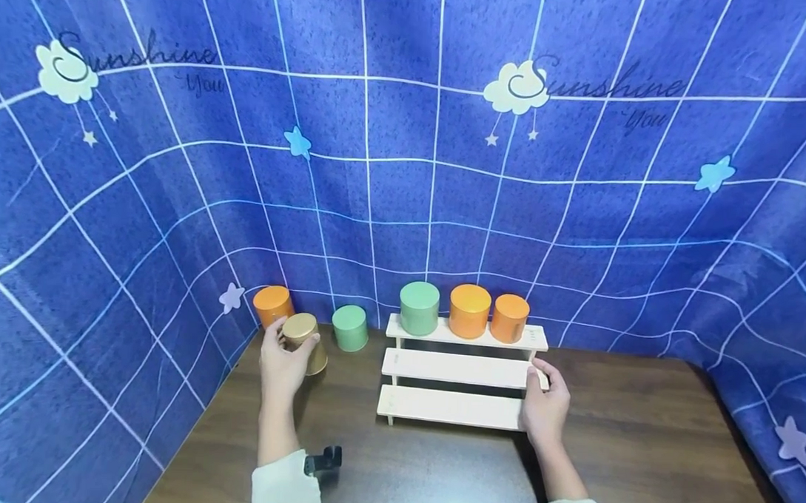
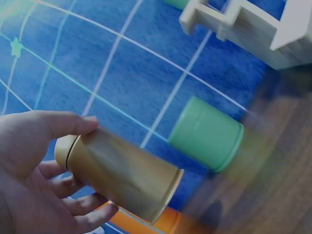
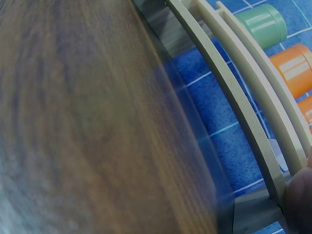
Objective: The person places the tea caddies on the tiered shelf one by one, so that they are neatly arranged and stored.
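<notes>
A gold canister (image 1: pixel 300 328) is gripped by my left hand (image 1: pixel 282 369), thumb on one side and fingers around the other. In the left wrist view the gold canister (image 2: pixel 122 170) shows a plain smooth side and a rimmed base. My right hand (image 1: pixel 547 413) holds the right end of a white three-step rack (image 1: pixel 462 369), its thumb at the middle and lower steps. On the rack's top step stand a green canister (image 1: pixel 419 309), a larger orange canister (image 1: pixel 470 311) and a smaller orange canister (image 1: pixel 510 319). The two lower steps are bare.
Behind my left hand stands another orange canister (image 1: pixel 272 305), partly hidden. A green canister (image 1: pixel 350 328) sits on the brown wooden table (image 1: pixel 643 437) between the gold one and the rack. Blue patterned cloth (image 1: pixel 405 192) hangs along the back and sides.
</notes>
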`<control>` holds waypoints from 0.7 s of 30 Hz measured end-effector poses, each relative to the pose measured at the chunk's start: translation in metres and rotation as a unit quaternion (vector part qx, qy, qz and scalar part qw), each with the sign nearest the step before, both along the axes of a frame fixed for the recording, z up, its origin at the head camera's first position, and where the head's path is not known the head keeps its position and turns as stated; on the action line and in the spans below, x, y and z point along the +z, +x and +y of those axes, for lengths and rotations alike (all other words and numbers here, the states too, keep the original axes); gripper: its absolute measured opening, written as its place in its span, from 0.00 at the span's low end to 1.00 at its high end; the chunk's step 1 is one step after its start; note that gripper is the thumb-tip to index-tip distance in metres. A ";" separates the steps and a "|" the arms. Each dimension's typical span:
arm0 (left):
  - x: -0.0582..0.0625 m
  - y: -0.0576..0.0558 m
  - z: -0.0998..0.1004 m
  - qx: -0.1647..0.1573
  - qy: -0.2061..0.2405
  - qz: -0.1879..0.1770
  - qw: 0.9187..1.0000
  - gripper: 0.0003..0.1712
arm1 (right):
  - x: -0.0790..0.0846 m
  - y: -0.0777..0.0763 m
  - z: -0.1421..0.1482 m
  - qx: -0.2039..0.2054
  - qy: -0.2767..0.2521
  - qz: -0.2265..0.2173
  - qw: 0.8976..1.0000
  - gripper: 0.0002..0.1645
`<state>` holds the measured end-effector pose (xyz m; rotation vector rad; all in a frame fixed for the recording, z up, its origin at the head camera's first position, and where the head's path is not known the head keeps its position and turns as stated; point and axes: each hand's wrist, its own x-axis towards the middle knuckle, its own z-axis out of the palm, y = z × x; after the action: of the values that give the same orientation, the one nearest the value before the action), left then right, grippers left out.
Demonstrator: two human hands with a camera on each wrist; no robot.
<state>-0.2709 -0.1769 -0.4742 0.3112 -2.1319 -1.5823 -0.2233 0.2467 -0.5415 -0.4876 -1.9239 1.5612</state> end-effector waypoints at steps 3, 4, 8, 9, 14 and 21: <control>0.011 0.006 0.003 -0.018 0.022 0.015 0.999 0.43 | 0.001 0.001 -0.001 -0.003 0.000 0.000 1.000 0.16; 0.015 0.008 0.005 -0.024 0.033 0.023 0.999 0.43 | 0.001 0.001 -0.002 -0.004 -0.001 0.001 1.000 0.16; 0.031 0.014 0.010 -0.041 0.052 0.048 0.997 0.42 | 0.000 0.001 -0.003 -0.002 -0.003 0.000 1.000 0.16; 0.035 0.016 0.012 -0.047 0.050 0.050 0.996 0.41 | 0.000 0.001 -0.003 -0.001 -0.002 -0.001 1.000 0.16; 0.049 0.024 0.019 -0.085 0.011 0.031 0.996 0.43 | 0.000 0.000 -0.001 -0.001 -0.004 0.009 1.000 0.15; 0.059 0.033 0.028 -0.144 -0.047 0.018 0.988 0.42 | 0.000 -0.001 0.000 -0.001 0.001 -0.003 1.000 0.16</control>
<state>-0.2374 -0.1487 -0.4151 -0.0607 -2.2950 -1.6178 -0.2240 0.2464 -0.5419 -0.4928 -1.9283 1.5583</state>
